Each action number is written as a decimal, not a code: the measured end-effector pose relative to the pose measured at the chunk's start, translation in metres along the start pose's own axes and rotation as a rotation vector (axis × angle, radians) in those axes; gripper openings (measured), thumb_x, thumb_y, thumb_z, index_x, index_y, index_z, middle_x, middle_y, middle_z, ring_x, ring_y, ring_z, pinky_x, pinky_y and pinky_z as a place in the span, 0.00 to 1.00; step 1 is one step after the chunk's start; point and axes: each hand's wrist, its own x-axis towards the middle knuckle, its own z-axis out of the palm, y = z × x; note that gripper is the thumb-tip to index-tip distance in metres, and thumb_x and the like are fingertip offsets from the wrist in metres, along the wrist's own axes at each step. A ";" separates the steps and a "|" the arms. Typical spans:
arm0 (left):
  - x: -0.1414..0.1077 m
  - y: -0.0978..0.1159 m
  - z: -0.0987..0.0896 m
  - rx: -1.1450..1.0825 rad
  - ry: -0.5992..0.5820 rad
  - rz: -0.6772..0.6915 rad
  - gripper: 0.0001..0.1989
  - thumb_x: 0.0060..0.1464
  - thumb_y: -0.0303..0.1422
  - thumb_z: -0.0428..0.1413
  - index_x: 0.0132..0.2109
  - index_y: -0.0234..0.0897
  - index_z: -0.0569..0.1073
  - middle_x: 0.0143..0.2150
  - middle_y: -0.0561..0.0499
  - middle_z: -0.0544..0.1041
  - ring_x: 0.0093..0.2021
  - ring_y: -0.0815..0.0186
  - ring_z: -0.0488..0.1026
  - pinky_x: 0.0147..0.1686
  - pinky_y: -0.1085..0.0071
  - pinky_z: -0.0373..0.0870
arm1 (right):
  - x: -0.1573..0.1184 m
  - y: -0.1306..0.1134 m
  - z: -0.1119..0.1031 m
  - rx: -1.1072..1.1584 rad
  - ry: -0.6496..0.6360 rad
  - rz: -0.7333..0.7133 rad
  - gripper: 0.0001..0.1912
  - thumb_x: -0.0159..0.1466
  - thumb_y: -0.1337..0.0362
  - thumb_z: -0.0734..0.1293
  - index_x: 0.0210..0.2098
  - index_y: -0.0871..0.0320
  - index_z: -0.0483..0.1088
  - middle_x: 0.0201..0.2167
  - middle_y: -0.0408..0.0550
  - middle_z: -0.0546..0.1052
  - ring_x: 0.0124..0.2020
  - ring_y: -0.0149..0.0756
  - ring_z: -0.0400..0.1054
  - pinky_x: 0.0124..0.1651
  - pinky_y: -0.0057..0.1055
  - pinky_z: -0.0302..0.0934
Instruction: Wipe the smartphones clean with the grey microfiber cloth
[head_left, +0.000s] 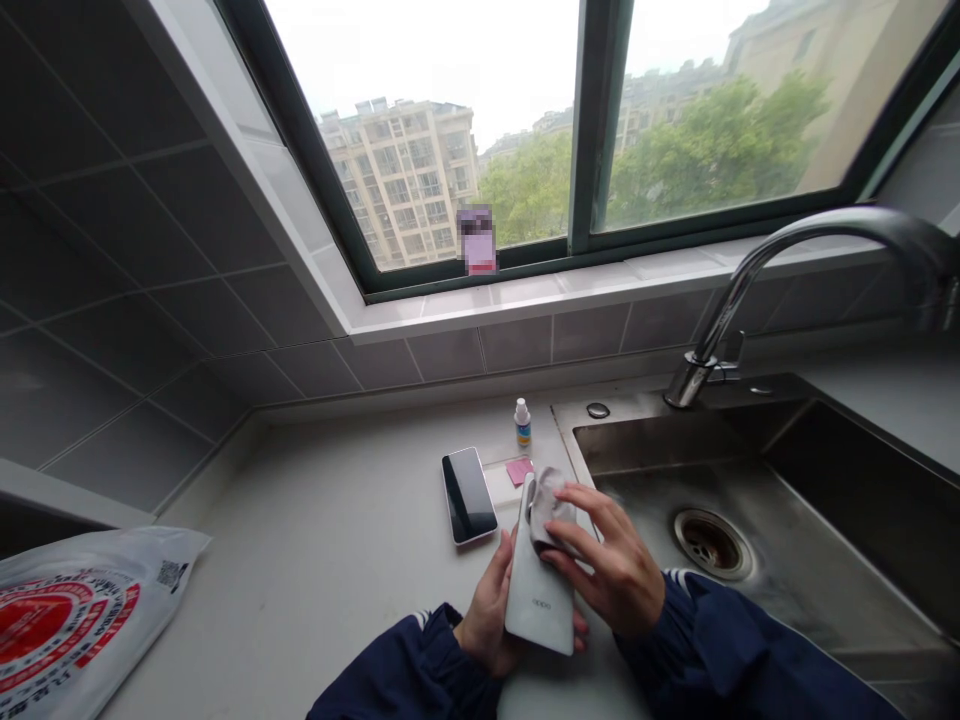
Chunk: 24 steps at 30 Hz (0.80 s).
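My left hand [491,615] is wrapped round a pale smartphone [541,600], its back turned up with "oppo" lettering near the lower end. A light grey cloth [551,505] lies bunched on the upper part of that back, over the camera area. The fingers of my right hand [619,560] press and pinch the cloth there. Left of the held phone, a second smartphone [469,497] with a dark screen rests face up on the counter. Just behind my hands are a small pink square [519,471] and a little white dropper bottle [523,424] with a blue and yellow label, standing upright.
To the right is a steel sink [645,470] with a drain [714,542] and a curved chrome faucet [739,290]. A white plastic bag [90,600] with red print lies at the left on the pale counter [322,500]. A window [574,130] spans the back above a tiled sill.
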 end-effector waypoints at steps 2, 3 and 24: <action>0.000 0.001 0.001 0.015 0.003 -0.022 0.43 0.56 0.63 0.33 0.48 0.28 0.73 0.32 0.37 0.81 0.33 0.54 0.79 0.37 0.59 0.71 | 0.001 -0.003 -0.002 -0.004 -0.002 0.000 0.06 0.65 0.63 0.67 0.41 0.55 0.74 0.50 0.56 0.72 0.55 0.50 0.66 0.55 0.48 0.64; 0.000 0.001 0.002 0.020 0.006 -0.025 0.44 0.56 0.63 0.33 0.48 0.27 0.74 0.33 0.36 0.81 0.33 0.53 0.79 0.36 0.59 0.71 | 0.001 -0.004 -0.002 -0.001 -0.011 -0.005 0.06 0.65 0.61 0.68 0.40 0.55 0.75 0.48 0.56 0.72 0.53 0.50 0.67 0.53 0.47 0.64; 0.001 0.000 -0.004 0.054 -0.063 -0.072 0.45 0.54 0.64 0.31 0.51 0.32 0.75 0.33 0.39 0.80 0.31 0.58 0.78 0.36 0.62 0.72 | -0.004 0.008 0.008 -0.100 -0.269 -0.059 0.26 0.70 0.62 0.59 0.67 0.58 0.57 0.66 0.54 0.61 0.69 0.53 0.47 0.64 0.60 0.50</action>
